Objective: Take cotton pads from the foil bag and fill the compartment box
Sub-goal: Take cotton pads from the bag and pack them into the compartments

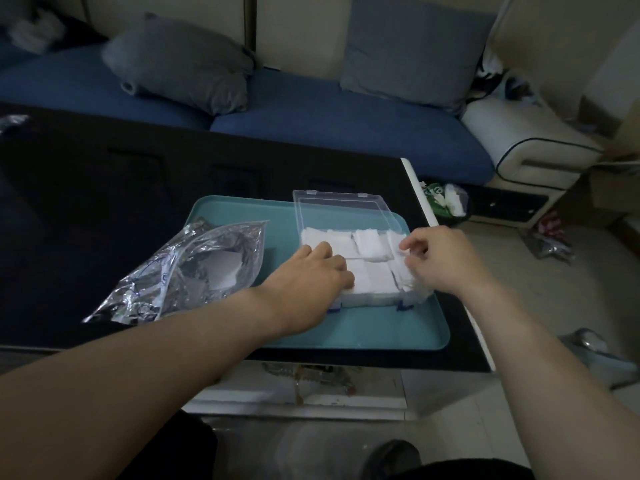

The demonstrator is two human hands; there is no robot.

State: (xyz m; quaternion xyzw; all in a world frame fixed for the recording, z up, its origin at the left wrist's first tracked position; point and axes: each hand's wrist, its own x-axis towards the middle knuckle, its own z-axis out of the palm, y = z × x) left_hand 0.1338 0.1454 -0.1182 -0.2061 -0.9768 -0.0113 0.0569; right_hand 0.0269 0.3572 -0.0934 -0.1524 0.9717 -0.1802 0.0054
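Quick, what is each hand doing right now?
Left hand: open, fingers pressing flat on the cotton pads.
Right hand: pinching pads at the box's right end.

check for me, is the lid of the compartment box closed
No, the clear lid stands open behind the compartment box, with white cotton pads exposed.

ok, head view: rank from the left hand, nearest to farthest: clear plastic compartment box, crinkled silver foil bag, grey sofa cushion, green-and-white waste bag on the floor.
1. Clear plastic compartment box, under the left hand, on the teal tray.
2. Crinkled silver foil bag, just left of the hand.
3. Green-and-white waste bag, beyond the table's right edge.
4. Grey sofa cushion, far back left.
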